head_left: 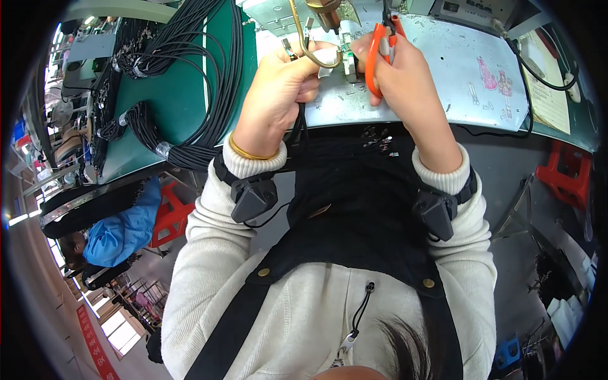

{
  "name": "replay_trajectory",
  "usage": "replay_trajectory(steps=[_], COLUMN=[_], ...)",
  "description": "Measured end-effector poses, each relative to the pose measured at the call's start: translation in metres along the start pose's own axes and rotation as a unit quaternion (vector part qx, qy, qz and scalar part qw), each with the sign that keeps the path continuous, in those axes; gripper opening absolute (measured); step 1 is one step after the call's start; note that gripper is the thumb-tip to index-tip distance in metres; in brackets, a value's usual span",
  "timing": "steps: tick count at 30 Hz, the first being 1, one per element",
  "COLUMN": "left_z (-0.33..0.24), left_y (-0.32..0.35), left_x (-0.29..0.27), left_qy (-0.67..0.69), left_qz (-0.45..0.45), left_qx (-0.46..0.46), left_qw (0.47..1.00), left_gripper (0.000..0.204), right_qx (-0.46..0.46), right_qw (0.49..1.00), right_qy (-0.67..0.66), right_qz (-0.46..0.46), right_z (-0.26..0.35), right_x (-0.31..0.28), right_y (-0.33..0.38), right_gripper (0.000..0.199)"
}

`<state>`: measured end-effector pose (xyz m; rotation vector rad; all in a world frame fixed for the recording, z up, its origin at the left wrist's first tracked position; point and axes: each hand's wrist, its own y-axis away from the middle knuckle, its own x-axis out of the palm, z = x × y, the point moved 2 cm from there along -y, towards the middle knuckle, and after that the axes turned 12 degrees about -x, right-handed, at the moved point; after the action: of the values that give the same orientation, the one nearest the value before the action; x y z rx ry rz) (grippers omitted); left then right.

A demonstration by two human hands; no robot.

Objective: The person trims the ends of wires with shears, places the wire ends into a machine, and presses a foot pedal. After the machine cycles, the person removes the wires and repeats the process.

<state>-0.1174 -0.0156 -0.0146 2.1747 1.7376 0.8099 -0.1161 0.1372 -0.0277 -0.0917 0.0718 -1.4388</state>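
Near the top of the head view, my left hand (275,95) is closed, with thin black cable (301,120) hanging below its fingers. Small metal ends stick out above that hand. Orange-handled pliers (372,63) are gripped in my right hand (408,79), their dark jaws pointing away from me. The thumb and forefinger of this hand reach to a small metal fixture (350,68) with green on it. Directly above the fixture is the brass-coloured head of a bench machine (325,14). A bent brass tube (297,25) curves down beside my left fingers.
Coiled black cables (190,136) cover part of the green bench (142,164) at left. A metal plate (456,95) with scraps lies under my hands. A grey control box (472,9) and paper sheets (548,95) are at right. Someone in blue (120,231) sits far left.
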Motion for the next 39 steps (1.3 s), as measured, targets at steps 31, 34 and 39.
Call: replay_trajectory(steps=[31, 34, 39], left_z=[-0.005, -0.003, 0.013], left_y=[0.004, 0.01, 0.044], left_x=[0.001, 0.001, 0.002], left_qy=[-0.034, -0.031, 0.024], left_qz=[-0.045, -0.046, -0.011], left_qx=[0.039, 0.034, -0.038], left_qw=[0.998, 0.998, 0.999], left_gripper=[0.015, 0.014, 0.013], right_qx=[-0.001, 0.006, 0.02], right_qw=[0.998, 0.997, 0.988], right_qy=[-0.04, -0.064, -0.15], right_qz=[-0.05, -0.041, -0.035], right_z=[0.002, 0.009, 0.02], right_x=[0.007, 0.007, 0.014], right_y=[0.002, 0.011, 0.048], right_gripper=[0.018, 0.018, 0.016])
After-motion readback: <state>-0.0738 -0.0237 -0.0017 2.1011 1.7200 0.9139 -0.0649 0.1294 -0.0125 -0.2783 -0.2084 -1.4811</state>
